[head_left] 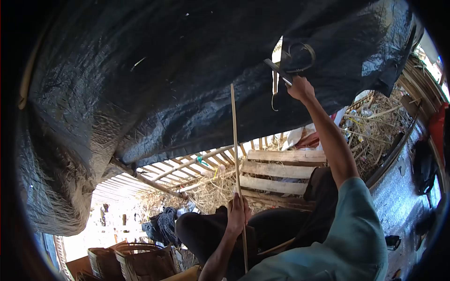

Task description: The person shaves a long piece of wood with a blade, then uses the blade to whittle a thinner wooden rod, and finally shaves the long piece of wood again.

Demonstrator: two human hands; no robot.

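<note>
The stick (236, 136) stands up from the person's lap, its long axis running away from the body, with its far end free in front of the tarp (187, 61). The left hand (237, 213) is the nearer one: its fingers are closed around the stick's lower part, and the near end runs on below it. The right hand (301, 89) is to the right of the stick and beyond its far end, closed on a knife (277, 71). The blade slants back toward the stick's side but looks apart from it; depth between them cannot be told. Right of the stick, near the knife, is a thin curl (312, 54); what it hangs from is unclear. Also to the stick's right, lower down, are slats (281, 171); to its left lie a dark cloth (161, 225) and, nearer the body, baskets (140, 262).
</note>
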